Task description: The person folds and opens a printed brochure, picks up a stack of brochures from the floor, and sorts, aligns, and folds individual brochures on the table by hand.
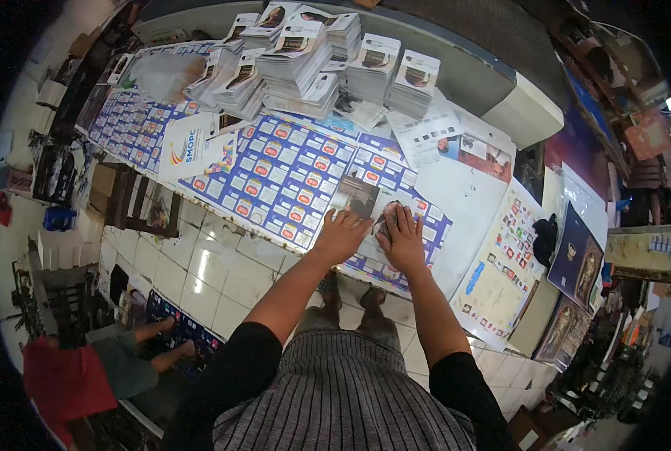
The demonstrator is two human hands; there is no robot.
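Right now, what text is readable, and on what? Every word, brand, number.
"SMOPC": white printed cover, left side of the table; its smaller lettering is unreadable.

Too small or blurred to read:
Blue label-patterned table covering
Booklet stacks
Leaflet at the left hand
Dark blue cover, right

No clear numbers.

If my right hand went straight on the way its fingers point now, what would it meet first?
Past the white printed paper under it, your right hand would first slide over the flat blue patterned sheet; the first raised thing seems to be a tall stack of white booklets, though depth is unclear.
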